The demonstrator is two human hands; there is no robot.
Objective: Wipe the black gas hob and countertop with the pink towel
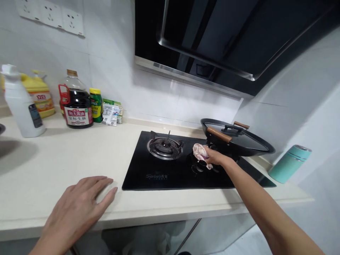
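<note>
My right hand (212, 156) is closed around a crumpled pale pink cloth (199, 151), which rests on the black glass gas stove (154, 179) between the two burners, close to the control knob (202, 164). Left of the cloth, the bare burner (165, 147) shows its metal ring and pan supports. A black wok (255, 150) with wooden handles and a glass lid stands over the right burner, just beyond my right hand. My left hand (82, 198) is open near the counter's front edge, left of the stove, its fingers stretched out and holding nothing.
A white bottle (22, 106), a yellow detergent jug (42, 97), a soy sauce bottle (78, 106), a green yellow-capped bottle (96, 106) and seasoning packets (111, 114) line the counter's back left. A turquoise flask (290, 163) stands at right. The range hood (191, 69) overhangs the stove.
</note>
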